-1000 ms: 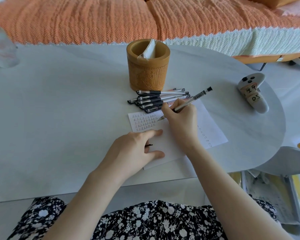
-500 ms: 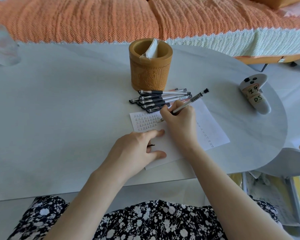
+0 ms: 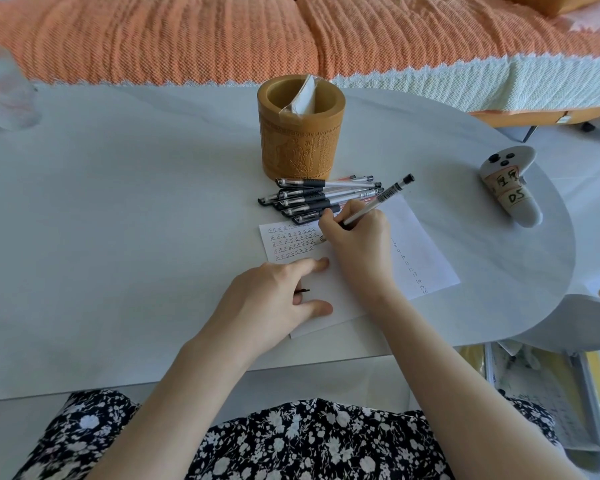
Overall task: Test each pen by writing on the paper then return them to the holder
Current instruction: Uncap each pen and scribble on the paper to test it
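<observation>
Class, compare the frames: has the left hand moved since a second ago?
No. The left hand stays flat on the paper, its forefinger tip just below the written rows, as before.

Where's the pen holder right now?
The holder stands at the table's far middle, just behind the pile of pens, beyond the paper.

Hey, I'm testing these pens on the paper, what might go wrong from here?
The right hand writes with a pen close beside the loose pile of pens; a nudge might roll them and mix tested with untested. The paper reaches nearly to the table's front edge and seems held only by the left hand, so it might slip if that lifts. Folded white paper sits in the holder and may get in the way of returning pens.
</observation>
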`<act>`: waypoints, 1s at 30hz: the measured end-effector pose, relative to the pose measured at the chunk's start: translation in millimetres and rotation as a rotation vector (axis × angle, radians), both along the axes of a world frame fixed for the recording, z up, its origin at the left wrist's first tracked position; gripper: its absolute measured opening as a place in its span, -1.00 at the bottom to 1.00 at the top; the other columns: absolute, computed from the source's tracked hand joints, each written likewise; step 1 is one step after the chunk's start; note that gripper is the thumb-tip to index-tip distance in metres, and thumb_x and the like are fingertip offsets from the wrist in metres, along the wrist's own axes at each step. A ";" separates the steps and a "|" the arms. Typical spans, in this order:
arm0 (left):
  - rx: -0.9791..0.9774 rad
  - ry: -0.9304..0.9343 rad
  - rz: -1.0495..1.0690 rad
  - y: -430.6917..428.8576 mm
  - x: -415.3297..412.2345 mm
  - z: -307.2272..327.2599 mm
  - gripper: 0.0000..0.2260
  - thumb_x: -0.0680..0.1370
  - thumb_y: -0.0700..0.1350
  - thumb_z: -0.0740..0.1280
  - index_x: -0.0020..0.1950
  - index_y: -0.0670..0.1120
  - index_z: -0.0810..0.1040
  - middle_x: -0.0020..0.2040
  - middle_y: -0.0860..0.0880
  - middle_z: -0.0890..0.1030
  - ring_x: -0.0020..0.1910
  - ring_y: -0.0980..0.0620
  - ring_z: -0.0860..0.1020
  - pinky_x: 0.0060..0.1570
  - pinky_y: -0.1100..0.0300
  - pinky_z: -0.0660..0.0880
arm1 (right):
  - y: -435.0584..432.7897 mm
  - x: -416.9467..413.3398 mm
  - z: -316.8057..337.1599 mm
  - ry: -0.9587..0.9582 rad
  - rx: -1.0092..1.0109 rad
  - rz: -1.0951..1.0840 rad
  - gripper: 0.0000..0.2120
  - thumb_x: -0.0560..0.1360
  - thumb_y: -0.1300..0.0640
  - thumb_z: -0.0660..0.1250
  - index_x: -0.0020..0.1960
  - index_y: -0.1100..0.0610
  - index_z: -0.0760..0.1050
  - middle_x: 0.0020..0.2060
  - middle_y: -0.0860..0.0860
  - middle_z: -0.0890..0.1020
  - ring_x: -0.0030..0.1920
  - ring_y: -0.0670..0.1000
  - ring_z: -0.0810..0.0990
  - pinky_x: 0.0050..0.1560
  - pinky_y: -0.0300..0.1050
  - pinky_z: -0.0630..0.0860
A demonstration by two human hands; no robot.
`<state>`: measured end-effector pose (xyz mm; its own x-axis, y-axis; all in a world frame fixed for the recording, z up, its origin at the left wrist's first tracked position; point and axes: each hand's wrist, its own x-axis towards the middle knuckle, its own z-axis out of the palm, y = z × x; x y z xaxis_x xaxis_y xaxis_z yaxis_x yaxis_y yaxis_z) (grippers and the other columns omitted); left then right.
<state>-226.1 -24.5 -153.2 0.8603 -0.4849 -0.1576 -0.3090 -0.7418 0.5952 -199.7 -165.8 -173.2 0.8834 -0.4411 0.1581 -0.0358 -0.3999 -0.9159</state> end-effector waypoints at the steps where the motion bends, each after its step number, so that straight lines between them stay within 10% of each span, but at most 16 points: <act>1: -0.001 0.000 0.000 0.0 0.1 -0.1 -0.54 0.40 0.18 0.38 0.28 0.30 0.37 -0.37 0.15 0.37 -0.40 0.30 0.38 -0.35 0.40 0.26 | -0.3 0.0 -0.2 -0.003 -0.004 -0.001 -0.58 0.42 0.23 0.33 -0.46 0.09 0.16 -0.58 -0.05 0.21 -0.48 -0.08 0.15 -0.47 -0.23 0.11; 30: 0.002 -0.001 -0.001 -0.1 -1.7 0.9 -0.54 0.41 0.17 0.37 0.28 0.30 0.36 -0.33 0.16 0.37 -0.36 0.34 0.39 -0.35 0.42 0.26 | -0.4 -0.2 -1.2 0.003 0.016 -0.005 -0.66 0.37 0.27 0.32 -0.43 0.09 0.19 -0.53 -0.01 0.23 -0.44 -0.10 0.15 -0.48 -0.25 0.11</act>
<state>-227.8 -24.5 -152.3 0.8598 -0.4857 -0.1579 -0.3104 -0.7425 0.5936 -199.9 -166.1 -174.4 0.8816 -0.4482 0.1481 -0.0408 -0.3849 -0.9220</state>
